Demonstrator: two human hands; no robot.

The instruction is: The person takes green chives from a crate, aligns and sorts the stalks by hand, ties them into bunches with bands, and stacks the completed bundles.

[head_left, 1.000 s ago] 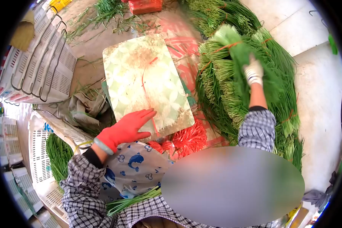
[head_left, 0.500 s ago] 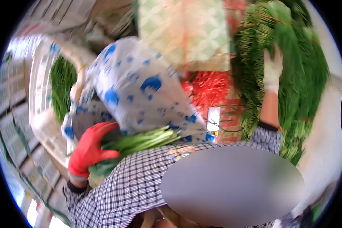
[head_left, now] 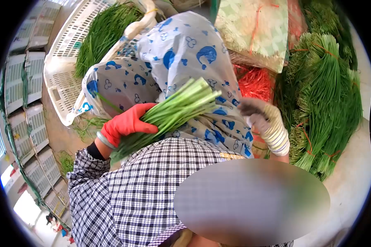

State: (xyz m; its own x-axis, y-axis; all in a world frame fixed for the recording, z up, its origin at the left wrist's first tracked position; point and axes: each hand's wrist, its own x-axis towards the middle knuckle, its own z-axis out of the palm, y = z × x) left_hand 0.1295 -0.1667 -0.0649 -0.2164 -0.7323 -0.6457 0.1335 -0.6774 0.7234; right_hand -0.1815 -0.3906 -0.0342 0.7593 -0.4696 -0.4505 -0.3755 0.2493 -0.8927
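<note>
My left hand (head_left: pixel 130 123), in a red glove, is closed around a loose bunch of green stalks (head_left: pixel 181 105) held over my lap, the pale cut ends pointing up and right. My right hand (head_left: pixel 270 123), in a white knitted glove with dark fingertips, is at the right edge of the patterned plastic apron (head_left: pixel 206 53). Its fingers are bent and partly blurred, and whether they grip anything is unclear. Just above it lie red ties (head_left: pixel 255 84). To its right is a pile of tied green bundles (head_left: pixel 317 99).
A patterned board (head_left: pixel 251 33) with a red tie on it lies ahead. At the upper left, a white plastic basket (head_left: pixel 64 68) holds green stalks (head_left: pixel 107 35). Grey crates (head_left: pixel 37 127) line the far left. A blurred oval covers the lower right.
The view has swung down and left. My left hand has moved from the board to the stalks on my lap and lifted them. My right hand has left the green pile and come toward my lap.
</note>
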